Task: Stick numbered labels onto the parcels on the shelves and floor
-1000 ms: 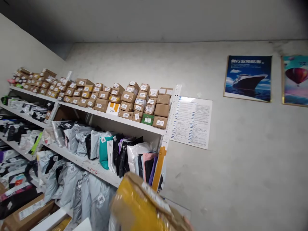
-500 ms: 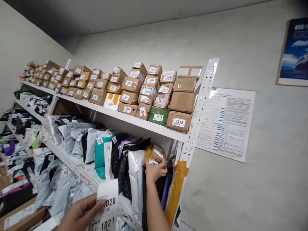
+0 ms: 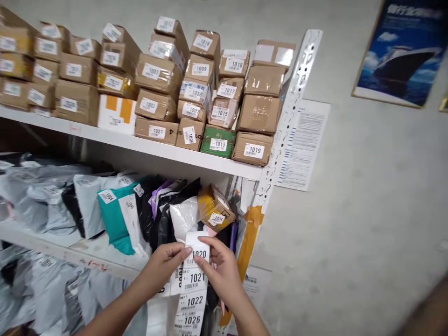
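Observation:
A strip of white number labels [image 3: 193, 298] hangs upright in front of the shelf, printed 1020, 1021, 1022 and 1026 from the top down. My left hand [image 3: 170, 263] pinches its left edge beside the 1020 label. At the upper right of the strip, my right hand [image 3: 222, 266] grips the top label between thumb and fingers. Just beyond my hands, a small brown box with yellow tape [image 3: 215, 210], labelled 1024, sits tilted on top of upright bags. A white plastic mailer [image 3: 184, 214] stands left of that box.
Stacked, numbered cardboard boxes [image 3: 259, 114] fill the upper shelf [image 3: 196, 161]. Grey, black and teal mailers [image 3: 117, 219] line the shelf below. A perforated white post [image 3: 280, 135] with orange tape [image 3: 249, 233] stands at the right. Printed sheets [image 3: 303, 144] and a ship poster [image 3: 399, 56] hang on the wall.
My right hand has let go of the 1024 box and come down to the label strip. My left hand has brought the strip up and rightward. The view has moved closer to the shelf.

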Tool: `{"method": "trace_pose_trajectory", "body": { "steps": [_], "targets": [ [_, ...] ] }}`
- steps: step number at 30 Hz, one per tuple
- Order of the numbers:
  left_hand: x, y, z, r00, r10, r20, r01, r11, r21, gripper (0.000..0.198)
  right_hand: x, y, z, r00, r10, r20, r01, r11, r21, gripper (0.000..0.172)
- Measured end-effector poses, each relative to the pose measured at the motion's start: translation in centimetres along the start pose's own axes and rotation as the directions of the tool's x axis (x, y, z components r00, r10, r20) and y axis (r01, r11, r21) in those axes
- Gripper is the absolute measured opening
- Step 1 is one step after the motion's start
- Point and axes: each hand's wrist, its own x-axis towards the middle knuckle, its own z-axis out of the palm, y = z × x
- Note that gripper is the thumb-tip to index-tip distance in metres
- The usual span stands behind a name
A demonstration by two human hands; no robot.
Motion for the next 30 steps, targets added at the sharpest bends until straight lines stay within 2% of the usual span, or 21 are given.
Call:
{"method": "trace_pose_trajectory", "body": {
  "steps": [3, 6, 8, 11, 13, 15, 17, 19, 23, 26, 28, 30],
  "targets": [
    [0.7, -0.4, 0.4, 0.998, 0.029, -0.060, -0.035, 0.995, -0.095, 0.042, -0.1, 0.7, -0.1, 0.990, 0.112, -0.090, -0.100, 0.987, 0.127, 0.039],
    [1.3, -0.1, 0.5, 0.984, 0.167, -0.054, -0.165, 0.985, 0.041, 0.044, 0.1, 1.0, -0.8, 0.982, 0.133, -0.135, -0.122, 0.989, 0.086, 0.042],
    [1.9, 0.1, 0.5, 0.958, 0.287, -0.008, -0.281, 0.941, 0.189, 0.036, 0.4, 0.7, -1.4, 0.982, 0.061, -0.176, -0.076, 0.994, -0.080, 0.030],
    [3.1, 0.6, 0.6, 0.915, 0.404, -0.011, -0.382, 0.874, 0.300, 0.024, 0.9, -0.2, -2.2, 0.954, -0.179, -0.242, 0.101, 0.947, -0.304, 0.012],
    [4.0, 1.1, 0.9, 0.904, 0.425, -0.045, -0.402, 0.881, 0.247, 0.021, 1.3, -1.0, -2.6, 0.927, -0.292, -0.235, 0.206, 0.920, -0.332, 0.012],
    [4.8, 2.0, 1.3, 0.925, 0.379, -0.015, -0.375, 0.920, 0.112, 0.023, 1.7, -1.9, -3.0, 0.907, -0.344, -0.243, 0.251, 0.905, -0.342, 0.010],
    [5.7, 3.2, 1.8, 0.950, 0.310, 0.043, -0.310, 0.951, -0.008, 0.028, 2.4, -3.1, -3.5, 0.875, -0.379, -0.303, 0.264, 0.896, -0.358, 0.008],
    [6.6, 4.7, 2.3, 0.951, 0.305, 0.039, -0.303, 0.951, -0.060, 0.033, 3.4, -4.5, -4.2, 0.841, -0.401, -0.364, 0.265, 0.891, -0.369, 0.008],
    [9.0, 8.5, 3.3, 0.904, 0.426, -0.050, -0.428, 0.901, -0.071, 0.040, 6.4, -7.8, -6.3, 0.823, -0.427, -0.374, 0.286, 0.881, -0.377, 0.011],
    [10.9, 11.8, 3.9, 0.897, 0.442, -0.019, -0.439, 0.883, -0.165, 0.035, 8.9, -10.3, -7.9, 0.793, -0.473, -0.383, 0.314, 0.857, -0.409, 0.011],
    [12.1, 13.7, 4.3, 0.909, 0.417, 0.015, -0.396, 0.874, -0.281, 0.041, 10.6, -11.8, -8.7, 0.744, -0.546, -0.384, 0.350, 0.809, -0.472, 0.010],
    [13.4, 15.3, 4.4, 0.912, 0.408, -0.039, -0.397, 0.855, -0.334, 0.042, 12.2, -13.3, -9.4, 0.675, -0.635, -0.377, 0.391, 0.740, -0.547, 0.010]
  ]
}}
